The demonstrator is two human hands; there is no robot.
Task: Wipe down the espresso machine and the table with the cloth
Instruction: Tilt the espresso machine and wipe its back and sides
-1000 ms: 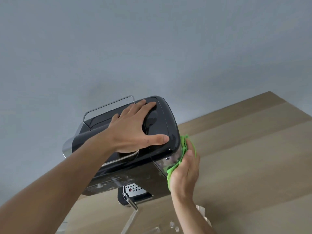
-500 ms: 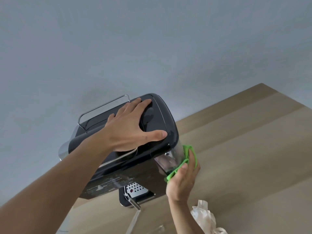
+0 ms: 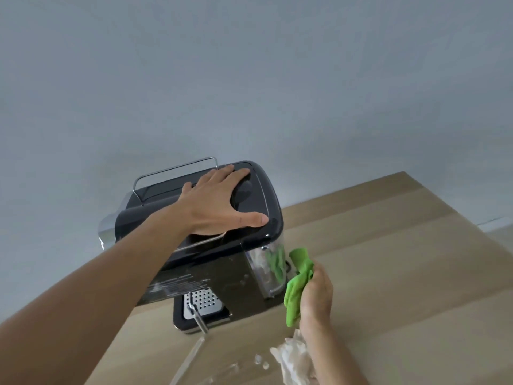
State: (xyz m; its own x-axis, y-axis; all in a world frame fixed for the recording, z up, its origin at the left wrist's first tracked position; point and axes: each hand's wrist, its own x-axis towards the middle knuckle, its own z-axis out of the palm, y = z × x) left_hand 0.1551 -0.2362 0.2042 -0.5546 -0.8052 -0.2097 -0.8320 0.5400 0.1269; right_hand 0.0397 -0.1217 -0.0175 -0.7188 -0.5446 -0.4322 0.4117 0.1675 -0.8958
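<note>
A black espresso machine (image 3: 258, 195) stands on the wooden table (image 3: 402, 259) against the wall. My left hand (image 3: 219, 207) lies flat on its lid, fingers spread and straight. My right hand (image 3: 317, 293) grips a green cloth (image 3: 297, 284) just off the machine's right side, beside the clear water tank (image 3: 266, 270). The cloth hangs down from my fingers and reflects green in the tank. The perforated drip tray (image 3: 202, 301) shows at the machine's base.
A crumpled white wrapper (image 3: 291, 359) lies on the table below my right wrist, with small clear scraps (image 3: 261, 362) next to it. A metal rail (image 3: 175, 169) runs along the machine's top rear. A grey wall rises behind. The table runs off to the right.
My right hand has slid down the tank side and come slightly away from it, with the cloth now hanging lower. My left hand has stayed flat on the lid.
</note>
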